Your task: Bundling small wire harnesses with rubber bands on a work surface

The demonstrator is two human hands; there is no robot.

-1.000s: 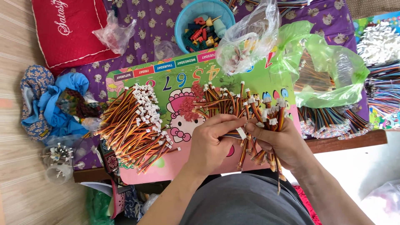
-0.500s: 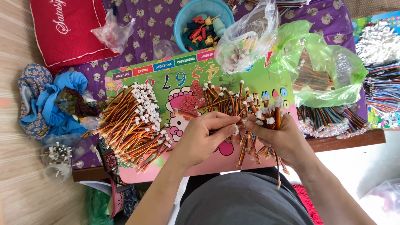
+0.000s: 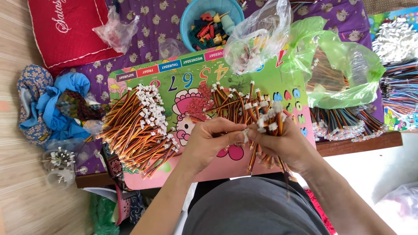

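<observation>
My right hand [image 3: 285, 146] grips a bundle of short red, yellow and black wire leads [image 3: 270, 126] with small white plug connectors at their tips. My left hand [image 3: 209, 141] meets it at the middle, its fingertips pinching a small white connector [image 3: 245, 136] against the bundle. Both hands hover over a colourful cartoon mat [image 3: 187, 82] on a low table. A loose heap of the same leads [image 3: 230, 104] lies just beyond my fingers. A large neat pile of finished-looking leads [image 3: 139, 128] lies to the left of my left hand.
A blue bowl of small parts [image 3: 211, 21] stands at the far edge. Beside it lie a clear bag [image 3: 257, 35] and a green bag of leads [image 3: 339, 74]. More wire bundles [image 3: 348, 126] lie right, a red cushion [image 3: 65, 30] and blue cloth [image 3: 56, 109] left.
My two hands have closed together over the mat, and my left fingertips now pinch a white connector at the bundle. The piles have not moved.
</observation>
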